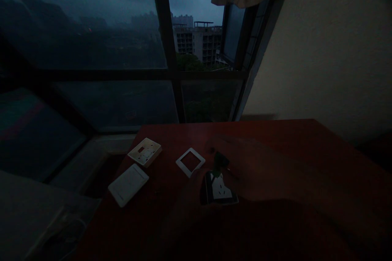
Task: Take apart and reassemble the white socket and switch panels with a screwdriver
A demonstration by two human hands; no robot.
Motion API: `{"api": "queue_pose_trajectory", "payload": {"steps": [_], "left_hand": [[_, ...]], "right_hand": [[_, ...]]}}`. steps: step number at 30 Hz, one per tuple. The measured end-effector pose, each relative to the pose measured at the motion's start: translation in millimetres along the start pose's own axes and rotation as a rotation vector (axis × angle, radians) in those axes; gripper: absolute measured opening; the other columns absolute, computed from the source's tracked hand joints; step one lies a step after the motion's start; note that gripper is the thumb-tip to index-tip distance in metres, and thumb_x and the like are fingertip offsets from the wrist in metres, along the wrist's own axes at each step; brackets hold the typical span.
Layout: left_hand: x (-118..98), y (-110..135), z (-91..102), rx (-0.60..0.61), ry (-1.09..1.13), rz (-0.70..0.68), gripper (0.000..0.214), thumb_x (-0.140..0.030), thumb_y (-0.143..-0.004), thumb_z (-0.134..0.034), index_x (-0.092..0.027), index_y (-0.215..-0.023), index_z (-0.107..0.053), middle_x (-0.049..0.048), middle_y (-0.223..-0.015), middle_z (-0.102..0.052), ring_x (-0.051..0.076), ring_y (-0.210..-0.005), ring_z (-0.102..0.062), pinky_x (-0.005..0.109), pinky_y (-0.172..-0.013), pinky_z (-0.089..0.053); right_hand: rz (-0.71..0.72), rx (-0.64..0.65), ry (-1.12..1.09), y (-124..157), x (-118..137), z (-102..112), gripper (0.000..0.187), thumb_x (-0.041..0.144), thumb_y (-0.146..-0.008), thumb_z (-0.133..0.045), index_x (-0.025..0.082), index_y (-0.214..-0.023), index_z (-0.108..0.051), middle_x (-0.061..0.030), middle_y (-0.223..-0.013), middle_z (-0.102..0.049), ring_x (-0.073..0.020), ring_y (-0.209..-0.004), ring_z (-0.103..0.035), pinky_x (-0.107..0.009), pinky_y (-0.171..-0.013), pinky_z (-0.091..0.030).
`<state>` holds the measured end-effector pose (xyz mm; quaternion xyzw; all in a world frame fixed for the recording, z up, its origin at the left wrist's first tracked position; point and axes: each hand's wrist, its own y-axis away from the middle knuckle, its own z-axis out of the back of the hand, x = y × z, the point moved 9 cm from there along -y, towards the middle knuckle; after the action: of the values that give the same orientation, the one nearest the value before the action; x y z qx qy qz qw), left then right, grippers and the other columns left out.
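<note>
A wall socket (221,187) with a white face and dark edges lies on the table in front of me. Around its left side, my left hand (192,193) is closed, thumb near the upper edge. My right hand (252,167) grips a small screwdriver (217,163) with a green and dark handle. Its shaft points down at the upper left of the socket face; whether the tip touches a screw is too dark to tell. Just beyond my left hand rests a white square frame (181,163) with an open middle.
On the reddish table (171,138), a pale mounting box (145,151) sits at the left, with a white rectangular plate (128,184) nearer me. Dark-framed windows (174,75) stand beyond the table, a wall (321,57) to the right. Light is very dim.
</note>
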<state>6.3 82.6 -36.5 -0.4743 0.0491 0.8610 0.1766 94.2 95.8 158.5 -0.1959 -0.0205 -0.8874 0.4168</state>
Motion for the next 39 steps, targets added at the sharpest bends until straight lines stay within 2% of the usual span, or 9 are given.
{"api": "queue_pose_trajectory", "payload": {"steps": [3,7,11,13,18,22,28,34,39], "left_hand": [[-0.8,-0.7,0.1,0.003,0.005,0.009,0.087,-0.032,-0.067,-0.080,-0.025,-0.140,-0.033,0.0130,-0.142,-0.040,0.033,-0.130,-0.039,0.049,-0.105,-0.036],[-6.3,-1.7,4.1,-0.004,0.023,0.026,0.091,-0.033,-0.066,-0.081,-0.026,-0.141,-0.030,0.0130,-0.142,-0.037,0.033,-0.130,-0.038,0.049,-0.105,-0.036],[-7.6,-0.9,16.2,-0.058,-0.027,0.073,0.076,-0.030,-0.071,-0.075,-0.025,-0.136,-0.036,0.0111,-0.137,-0.040,0.030,-0.124,-0.044,0.043,-0.100,-0.042],[-9.4,-0.2,21.3,-0.069,-0.087,0.075,0.058,-0.026,-0.076,-0.069,-0.024,-0.128,-0.044,0.0092,-0.127,-0.049,0.027,-0.115,-0.050,0.041,-0.095,-0.044],[-23.7,-3.1,19.1,0.012,-0.201,-0.002,0.021,-0.015,-0.083,-0.053,-0.023,-0.101,-0.057,0.0049,-0.101,-0.062,0.021,-0.091,-0.058,0.033,-0.081,-0.046],[-28.1,-9.7,14.2,0.070,-0.286,0.003,0.021,-0.011,-0.081,-0.049,-0.023,-0.097,-0.058,0.0038,-0.098,-0.063,0.020,-0.088,-0.060,0.029,-0.076,-0.046],[-29.1,-17.9,11.3,0.146,-0.389,0.012,0.021,-0.016,-0.084,-0.050,-0.022,-0.102,-0.059,0.0068,-0.103,-0.065,0.023,-0.094,-0.062,0.032,-0.080,-0.046],[-34.1,-25.6,9.8,0.223,-0.504,0.079,0.021,-0.019,-0.086,-0.048,-0.023,-0.098,-0.064,0.0079,-0.096,-0.068,0.025,-0.085,-0.065,0.033,-0.072,-0.046],[-38.7,-28.2,9.8,0.228,-0.480,0.076,0.022,-0.024,-0.087,-0.047,-0.024,-0.100,-0.065,0.0072,-0.094,-0.068,0.025,-0.085,-0.066,0.033,-0.077,-0.046]], "right_hand": [[0.002,-0.013,0.027,1.5,0.5,2.3,0.024,0.025,-0.082,-0.058,0.019,-0.105,-0.054,-0.0067,-0.104,-0.063,-0.0180,-0.085,-0.059,-0.027,-0.062,-0.038],[-0.089,-0.041,0.075,-2.0,-12.0,-1.0,0.023,0.040,-0.089,-0.052,0.019,-0.097,-0.056,-0.0052,-0.091,-0.064,-0.0162,-0.072,-0.059,-0.026,-0.057,-0.034],[-0.077,-0.052,0.008,-0.8,-13.0,-2.0,0.014,0.023,-0.085,-0.055,0.018,-0.098,-0.056,-0.0043,-0.091,-0.063,-0.0142,-0.073,-0.057,-0.025,-0.057,-0.034],[-0.041,-0.032,-0.011,2.1,-8.1,-1.1,0.022,0.014,-0.078,-0.055,0.019,-0.100,-0.055,-0.0040,-0.094,-0.062,-0.0141,-0.074,-0.057,-0.025,-0.057,-0.034],[-0.027,-0.029,0.021,3.3,-5.9,1.0,0.020,0.026,-0.082,-0.058,0.019,-0.101,-0.055,-0.0056,-0.097,-0.061,-0.0170,-0.078,-0.057,-0.027,-0.061,-0.037],[-0.032,-0.058,0.025,-1.0,-10.4,-1.4,0.009,0.021,-0.088,-0.051,0.016,-0.095,-0.055,-0.0058,-0.093,-0.061,-0.0152,-0.076,-0.056,-0.026,-0.061,-0.037],[0.008,-0.103,-0.134,3.2,-9.2,9.1,0.018,0.012,-0.079,-0.054,0.018,-0.095,-0.054,-0.0029,-0.095,-0.063,-0.0145,-0.083,-0.058,-0.024,-0.066,-0.041],[-0.142,-0.287,-0.213,26.6,-44.9,29.1,0.021,0.015,-0.080,-0.055,0.021,-0.100,-0.055,-0.0011,-0.094,-0.064,-0.0143,-0.082,-0.060,-0.025,-0.069,-0.044],[-0.339,-0.416,-0.351,61.0,-100.8,6.7,0.017,0.024,-0.085,-0.053,0.022,-0.102,-0.052,-0.0019,-0.089,-0.060,-0.0163,-0.077,-0.058,-0.028,-0.066,-0.046]]}}
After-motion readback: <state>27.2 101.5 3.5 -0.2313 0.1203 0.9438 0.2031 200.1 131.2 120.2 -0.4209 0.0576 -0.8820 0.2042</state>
